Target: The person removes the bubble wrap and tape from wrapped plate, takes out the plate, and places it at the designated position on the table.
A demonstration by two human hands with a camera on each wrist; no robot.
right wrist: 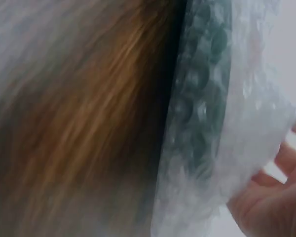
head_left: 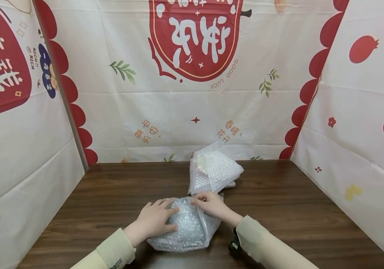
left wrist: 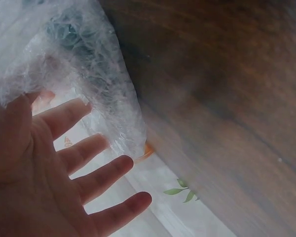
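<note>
A bubble-wrapped bundle (head_left: pixel 188 224) lies on the table near its front edge. Something greenish shows through the layers, but its kind cannot be made out. My left hand (head_left: pixel 156 218) rests on the bundle's left side with fingers spread; the left wrist view shows those fingers (left wrist: pixel 111 212) straight, beside the bubble wrap (left wrist: pixel 96 74). At the bundle's upper right, my right hand (head_left: pixel 212 204) pinches the edge of a bubble wrap flap. In the right wrist view the wrap (right wrist: pixel 202 108) is close up, with part of the right hand (right wrist: pixel 276 202) at its border.
Just behind the bundle stands a second bubble-wrapped package (head_left: pixel 213 168). Both are on a dark wooden table (head_left: pixel 118 186). Printed white cloth (head_left: pixel 192 104) hangs at the back and along both sides. A black device (head_left: pixel 234 244) sits by the right wrist.
</note>
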